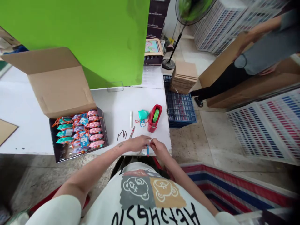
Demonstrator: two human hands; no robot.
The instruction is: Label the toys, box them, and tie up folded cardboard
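Both hands meet at the near edge of the counter (112,109), over a narrow blue strip (148,151). The strip lies between them, its long axis running from the far side towards the person's body and its lower end reddish. Its far end sits at the fingertips of the left hand (141,142), which I judge the nearer; the right hand (158,147) stands just beside, on the strip's right. The left hand's fingers are bent and drawn together; whether they grip the strip cannot be confirmed. The right hand is curled, its fingertips bunched; anything pinched there is too small to tell.

Beyond the hands, on the far side, lie a teal pouch-like item (143,114) and, to its right, a red tape dispenser (154,118). A white tube (131,119) lies left of the teal item, its length pointing away from the person.
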